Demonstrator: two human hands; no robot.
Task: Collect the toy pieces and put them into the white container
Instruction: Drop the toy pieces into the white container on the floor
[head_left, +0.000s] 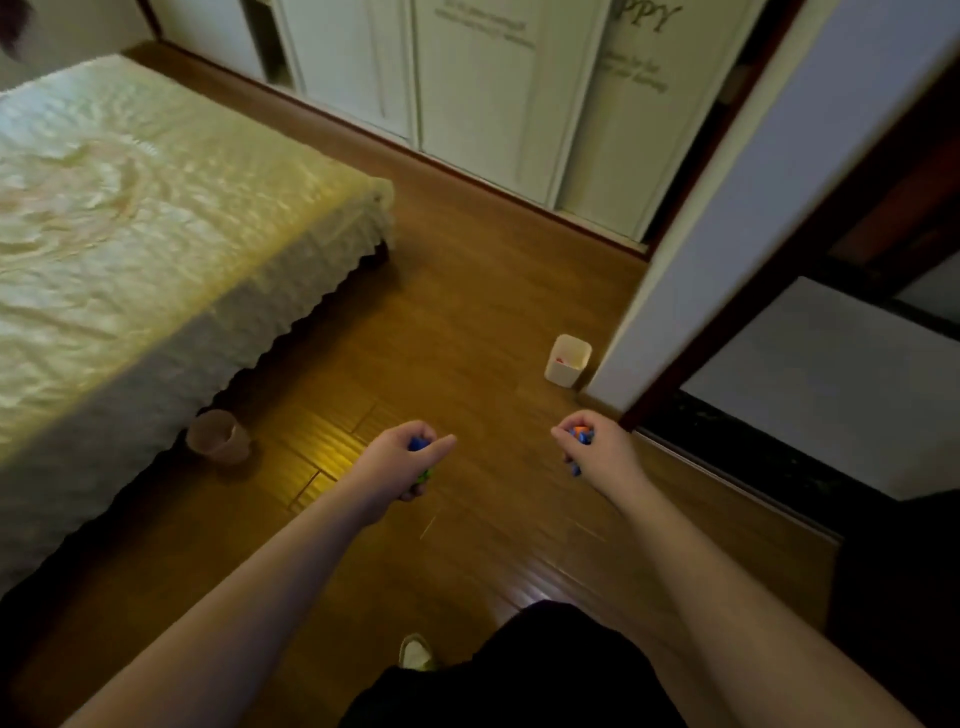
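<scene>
my left hand (402, 462) is curled around a few toy pieces (418, 445); i can see blue at the top of the fist and a bit of green lower down. my right hand (592, 441) grips another small clutch of pieces, orange and blue showing between the fingers. both arms are stretched out in front of me above the wooden floor (467, 322).

the white container (567, 361) stands upright on the floor ahead and a little to the right, just beside the corner of the wall (779, 208), well apart from both hands. something reddish seems to lie inside it, though the view is too soft to be sure.

i judge this to be the carry: pieces gathered, drop-off not yet made. the risks from here are mostly about aim and grip. the container's mouth looks narrow for two fistfuls, so if i let go from too high or empty both hands at once, pieces could bounce off the rim and scatter, perhaps under the bed (156, 234) to my left. the blue piece poking out below my right hand could slip free on the way. the container looks light, so a knock from my knuckles might tip it. a pinkish cup (218, 436) by the bed skirt is the wrong target.
</scene>
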